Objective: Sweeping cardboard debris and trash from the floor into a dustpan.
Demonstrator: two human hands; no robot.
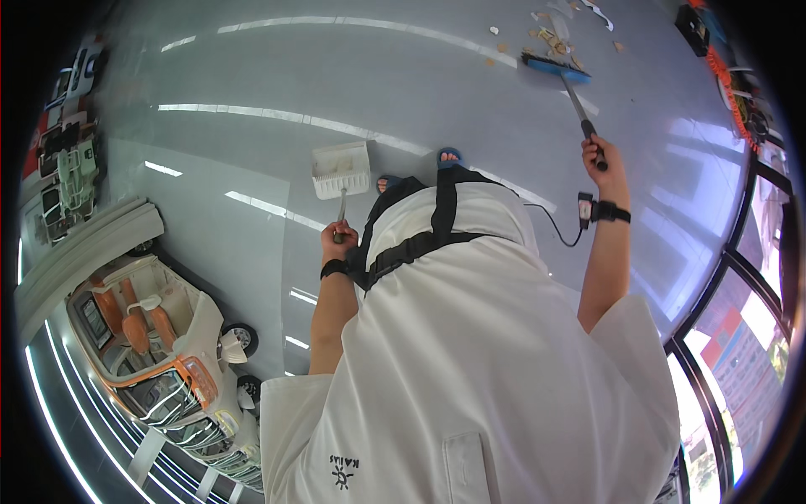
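Note:
My right hand (596,160) grips the black-handled end of a broom (576,104), stretched out ahead to the right. Its blue head with dark bristles (554,67) rests on the floor against a patch of litter (554,43): scraps, crumpled pieces and some clear film. Down at my left side, my left hand (340,239) is closed around the handle of a long-handled white dustpan (340,171). The pan is on the floor beside my sandalled feet (449,157), with a toothed edge on its near side; a little pale matter seems to be inside.
Glossy grey floor (252,157) reflects ceiling lights. A small white and orange vehicle (170,340) stands at left, near a pale column (88,264). Stored equipment (69,164) lines the far left. At right are black-framed windows (730,264) and an orange coiled hose (730,94).

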